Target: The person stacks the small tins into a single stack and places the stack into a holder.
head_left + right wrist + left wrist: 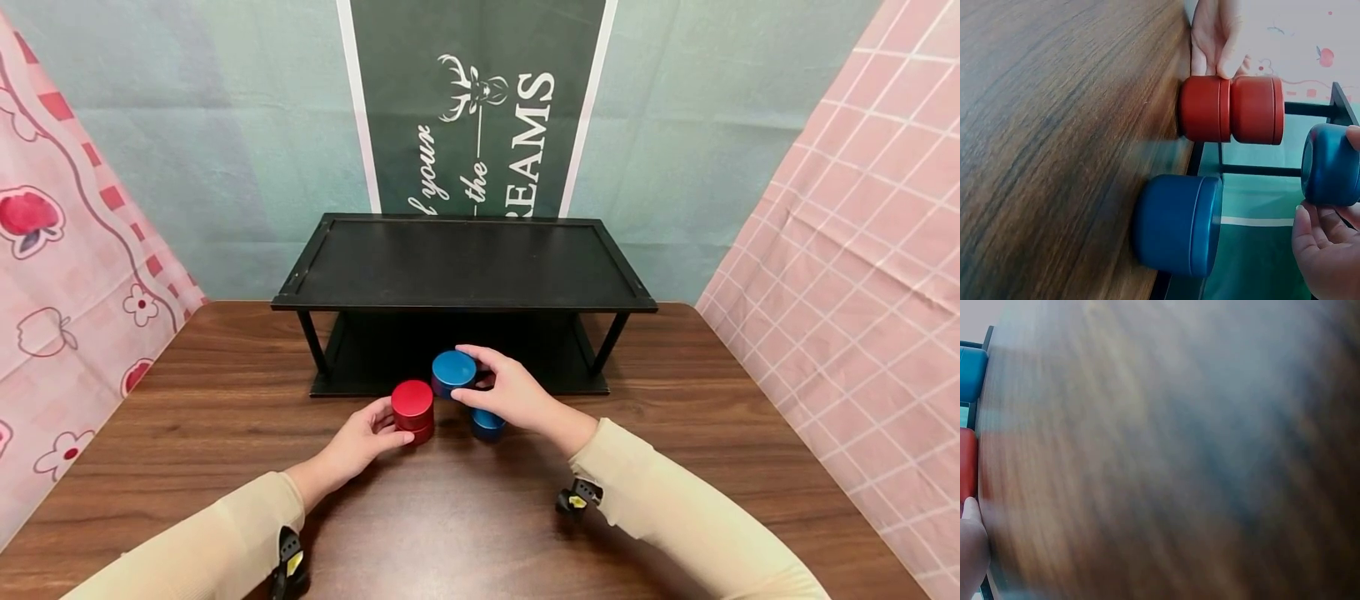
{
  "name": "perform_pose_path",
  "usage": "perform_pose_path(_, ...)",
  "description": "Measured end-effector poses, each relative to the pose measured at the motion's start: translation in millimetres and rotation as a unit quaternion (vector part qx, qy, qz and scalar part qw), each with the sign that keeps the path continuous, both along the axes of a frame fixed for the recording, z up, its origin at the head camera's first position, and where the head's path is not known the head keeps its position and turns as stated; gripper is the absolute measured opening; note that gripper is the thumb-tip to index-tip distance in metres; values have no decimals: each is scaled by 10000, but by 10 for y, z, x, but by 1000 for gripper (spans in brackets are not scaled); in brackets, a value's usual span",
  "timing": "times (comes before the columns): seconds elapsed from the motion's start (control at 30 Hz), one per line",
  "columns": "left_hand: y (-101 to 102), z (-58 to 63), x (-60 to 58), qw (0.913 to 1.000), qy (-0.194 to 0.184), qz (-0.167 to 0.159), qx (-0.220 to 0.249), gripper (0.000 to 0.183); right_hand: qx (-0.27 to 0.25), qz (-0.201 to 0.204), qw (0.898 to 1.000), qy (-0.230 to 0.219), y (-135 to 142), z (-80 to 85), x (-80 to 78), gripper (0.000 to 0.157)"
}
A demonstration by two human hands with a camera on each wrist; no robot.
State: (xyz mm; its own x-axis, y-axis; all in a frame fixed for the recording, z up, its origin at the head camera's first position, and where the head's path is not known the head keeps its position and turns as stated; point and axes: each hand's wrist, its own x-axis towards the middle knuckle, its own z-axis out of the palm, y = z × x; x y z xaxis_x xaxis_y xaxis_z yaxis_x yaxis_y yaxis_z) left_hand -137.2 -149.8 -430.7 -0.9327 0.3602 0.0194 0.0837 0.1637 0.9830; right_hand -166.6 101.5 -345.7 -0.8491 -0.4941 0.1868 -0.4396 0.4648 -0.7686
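Observation:
Two red round lidded tins stand stacked on the table, the upper tin on the lower tin. My left hand holds the stack from its left side, thumb at the front; in the right wrist view its thumb lies at the seam between both tins. My right hand grips a blue tin by its side, raised off the table. A second blue tin stands on the table below that hand, right of the red stack. The left wrist view catches only the left hand's edge.
Behind the tins is a black two-level rack, its lower shelf close to the table. The wooden table spreads in front and to both sides. Printed cloths hang at the back and sides.

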Motion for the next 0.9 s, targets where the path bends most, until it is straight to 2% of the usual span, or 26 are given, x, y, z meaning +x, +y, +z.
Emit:
perform_pose_path(0.27,3,6,-9,10000,-73,20,64,61,57,58,9998,-183,-101,-17,-13,62)
perform_pose_path(0.57,9,-12,-13,9999,67,-104,82,58,89,159,9998,-125,-186,-58,-29,60)
perform_pose_path(0.9,5,15,-10,10000,-47,-49,69,60,56,286,9996,-27,-285,-82,-55,60)
